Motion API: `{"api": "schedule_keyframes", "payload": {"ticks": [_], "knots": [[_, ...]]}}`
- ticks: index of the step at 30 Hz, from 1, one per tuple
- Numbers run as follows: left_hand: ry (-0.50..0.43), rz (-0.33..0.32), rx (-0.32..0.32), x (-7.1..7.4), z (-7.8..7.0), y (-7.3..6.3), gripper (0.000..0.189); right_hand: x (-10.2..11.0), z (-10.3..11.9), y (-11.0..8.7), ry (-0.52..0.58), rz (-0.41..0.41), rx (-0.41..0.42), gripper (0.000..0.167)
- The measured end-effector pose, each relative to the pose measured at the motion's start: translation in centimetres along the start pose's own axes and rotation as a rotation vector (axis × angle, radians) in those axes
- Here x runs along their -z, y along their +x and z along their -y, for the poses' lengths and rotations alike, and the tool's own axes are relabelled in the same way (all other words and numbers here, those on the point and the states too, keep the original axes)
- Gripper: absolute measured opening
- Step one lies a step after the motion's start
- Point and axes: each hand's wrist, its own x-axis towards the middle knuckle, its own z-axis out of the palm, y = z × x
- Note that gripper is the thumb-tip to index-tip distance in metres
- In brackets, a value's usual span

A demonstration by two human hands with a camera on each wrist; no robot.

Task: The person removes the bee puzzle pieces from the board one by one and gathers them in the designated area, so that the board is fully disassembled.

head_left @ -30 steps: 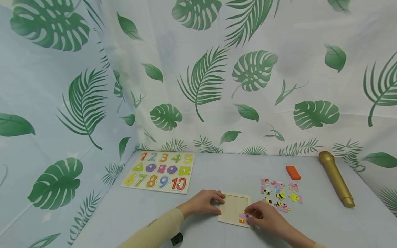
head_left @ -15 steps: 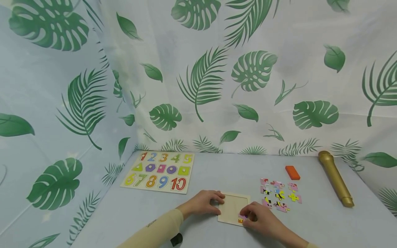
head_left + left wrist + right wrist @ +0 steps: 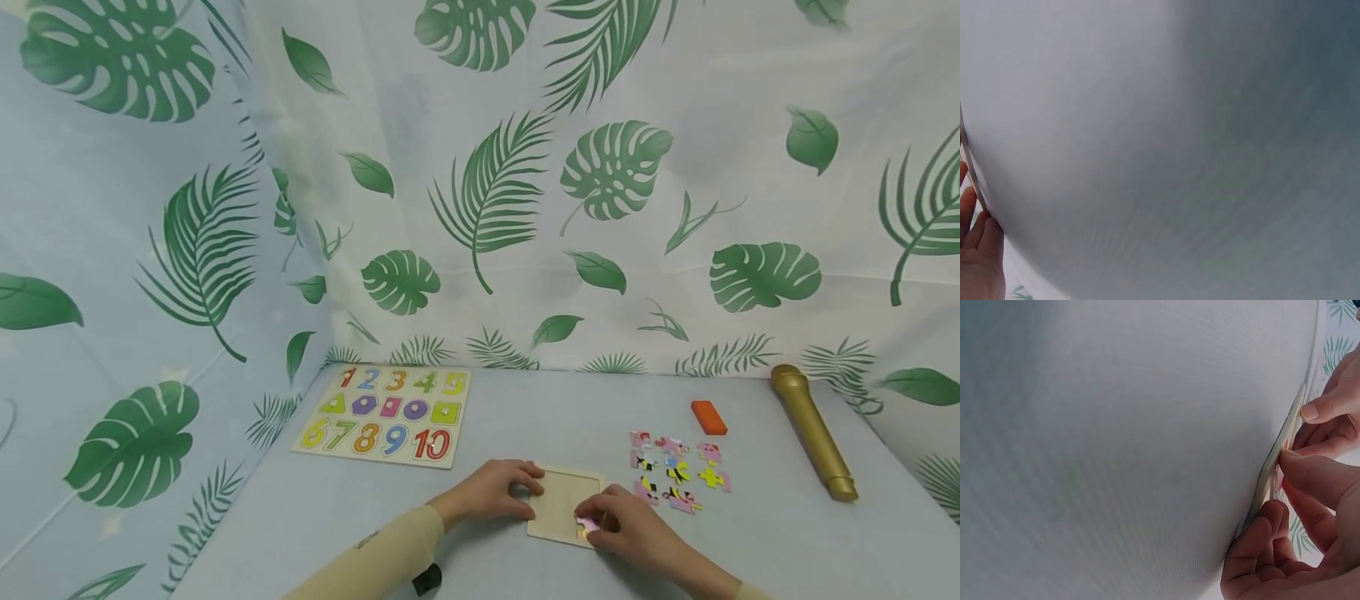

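A small square wooden puzzle tray (image 3: 557,500) with a raised rim lies near the table's front. My left hand (image 3: 489,490) holds its left edge, thumb at the near part and fingers farther up. Over the tray's near right corner, my right hand (image 3: 641,527) pinches a pink jigsaw piece (image 3: 585,525) between thumb and fingers. The right hand covers much of the piece, so whether it lies flat cannot be told. In the right wrist view a bit of pink (image 3: 1280,479) shows beneath the right thumb. Several loose jigsaw pieces (image 3: 677,473) lie right of the tray.
A number-and-shape puzzle board (image 3: 380,417) lies at the back left. An orange block (image 3: 708,417) sits beyond the loose pieces. A gold microphone (image 3: 813,433) lies at the far right. Leaf-print cloth (image 3: 480,333) hangs behind the table. A small black object (image 3: 427,579) is below the left forearm.
My right hand has shifted slightly left with the jigsaw piece, farther inside the tray's near right corner. The left hand and the tray have stayed in place.
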Motion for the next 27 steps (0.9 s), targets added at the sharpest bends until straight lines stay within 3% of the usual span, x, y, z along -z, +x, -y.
{"api": "schedule_keyframes", "payload": {"ticks": [7,20,27], "knots": [[0.052,-0.016,0.012,-0.06,-0.51,0.03,0.030,-0.09,-0.13,0.14,-0.006,0.004,0.010,0.020],[-0.047,-0.062,0.052,-0.64,-0.54,0.03,0.028,-0.16,0.05,0.09,-0.006,0.000,-0.026,0.023],[-0.029,-0.074,0.072,-0.75,-0.71,0.33,0.026,-0.07,-0.03,0.01,-0.007,-0.004,-0.036,0.022]]}}
